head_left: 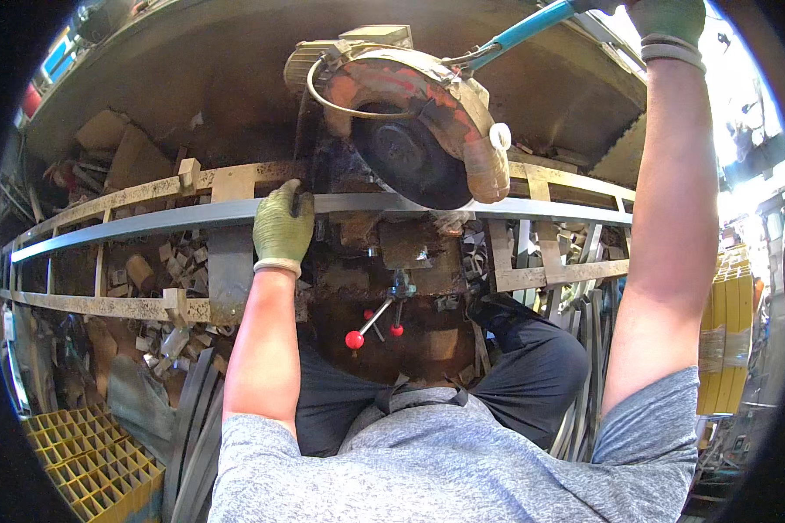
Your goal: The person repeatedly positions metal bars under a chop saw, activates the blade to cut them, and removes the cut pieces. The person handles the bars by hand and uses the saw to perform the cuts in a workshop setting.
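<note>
Long grey metal bar (148, 222) runs left to right across mid-frame on a rusty rack, passing under a chop saw (419, 122) w/ worn red guard, top centre; blue handle (523, 30) angled toward upper right.

Long grey metal bar (192, 218) is pressed down by gloved left hand (283, 228) on rusty frame (131, 193). Blue handle (525, 30) of chop saw (419, 131) is gripped by gloved right hand (667, 22). Blade sits on bar.

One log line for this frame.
left hand: pressing grey metal bar | right hand: gripping blue saw handle | chop saw blade: above bar
</note>
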`<state>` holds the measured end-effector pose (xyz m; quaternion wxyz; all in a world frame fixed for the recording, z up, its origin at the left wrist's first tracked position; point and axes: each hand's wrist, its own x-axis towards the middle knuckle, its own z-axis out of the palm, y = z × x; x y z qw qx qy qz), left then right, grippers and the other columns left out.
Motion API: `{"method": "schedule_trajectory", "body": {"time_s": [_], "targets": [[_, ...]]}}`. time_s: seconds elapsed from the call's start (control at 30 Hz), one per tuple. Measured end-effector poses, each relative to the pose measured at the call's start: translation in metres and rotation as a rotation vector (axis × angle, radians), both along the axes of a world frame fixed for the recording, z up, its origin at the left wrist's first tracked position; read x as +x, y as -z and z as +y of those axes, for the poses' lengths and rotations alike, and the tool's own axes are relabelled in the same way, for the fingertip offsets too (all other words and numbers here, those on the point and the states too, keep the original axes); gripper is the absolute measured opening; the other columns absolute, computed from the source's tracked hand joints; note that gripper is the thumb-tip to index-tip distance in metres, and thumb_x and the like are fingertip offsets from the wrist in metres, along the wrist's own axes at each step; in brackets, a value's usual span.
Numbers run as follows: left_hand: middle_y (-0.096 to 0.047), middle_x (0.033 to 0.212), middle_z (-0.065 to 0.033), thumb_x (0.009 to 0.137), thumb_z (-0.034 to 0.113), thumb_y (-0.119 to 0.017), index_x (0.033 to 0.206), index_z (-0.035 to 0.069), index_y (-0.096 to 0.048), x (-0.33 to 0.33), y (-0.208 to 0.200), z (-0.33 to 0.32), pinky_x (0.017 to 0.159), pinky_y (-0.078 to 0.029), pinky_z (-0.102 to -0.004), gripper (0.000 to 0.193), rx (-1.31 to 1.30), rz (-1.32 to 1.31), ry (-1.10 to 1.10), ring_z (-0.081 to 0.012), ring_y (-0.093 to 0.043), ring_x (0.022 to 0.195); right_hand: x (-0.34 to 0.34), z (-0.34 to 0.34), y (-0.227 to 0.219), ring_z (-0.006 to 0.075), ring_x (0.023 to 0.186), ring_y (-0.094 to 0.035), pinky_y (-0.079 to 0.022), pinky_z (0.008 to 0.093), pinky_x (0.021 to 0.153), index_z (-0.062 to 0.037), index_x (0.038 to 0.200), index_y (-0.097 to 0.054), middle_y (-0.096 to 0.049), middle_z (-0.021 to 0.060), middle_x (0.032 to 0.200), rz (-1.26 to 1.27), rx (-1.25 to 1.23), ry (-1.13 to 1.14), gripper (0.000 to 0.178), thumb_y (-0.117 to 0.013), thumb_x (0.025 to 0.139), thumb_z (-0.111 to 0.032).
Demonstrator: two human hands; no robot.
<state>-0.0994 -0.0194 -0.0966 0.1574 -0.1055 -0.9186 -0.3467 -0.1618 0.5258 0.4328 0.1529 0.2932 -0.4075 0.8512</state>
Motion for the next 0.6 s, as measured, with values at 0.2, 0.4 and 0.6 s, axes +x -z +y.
{"method": "schedule_trajectory", "body": {"time_s": [0.2, 0.4, 0.6], "targets": [[-0.083, 0.142, -0.0213, 0.114, 0.037, -0.078, 0.146, 0.007, -0.082, 0.001, -0.003, 0.002, 0.118, -0.06, -0.0558, 0.045, 0.03, -0.026, -0.008, -0.0452, -0.076, 0.135, 0.025, -0.034, 0.035, 0.0168, 0.079, -0.064, -0.053, 0.0329, 0.073, -0.0187, 0.111, -0.072, -0.063, -0.0015, 0.089, 0.277, 0.424, 0.442, 0.019, -0.065, 0.123, -0.033], [-0.084, 0.137, -0.0218, 0.111, 0.033, -0.081, 0.143, 0.006, -0.083, 0.004, -0.007, 0.003, 0.116, -0.06, -0.056, 0.041, 0.031, -0.063, -0.029, -0.0457, -0.077, 0.131, 0.041, -0.1, 0.041, 0.0121, 0.075, -0.061, -0.053, 0.031, 0.072, -0.0217, 0.103, -0.071, -0.062, -0.0047, 0.086, 0.271, 0.345, 0.473, 0.02, -0.069, 0.12, -0.03], [-0.085, 0.131, -0.0215, 0.112, 0.035, -0.078, 0.142, 0.006, -0.083, 0.004, -0.008, 0.002, 0.112, -0.061, -0.0569, 0.042, 0.016, 0.003, -0.037, -0.046, -0.077, 0.128, 0.071, -0.123, 0.043, 0.0138, 0.086, -0.066, -0.057, 0.0344, 0.08, -0.0214, 0.104, -0.066, -0.06, -0.0055, 0.083, 0.12, 0.446, 0.533, 0.016, -0.075, 0.114, -0.03]]}}
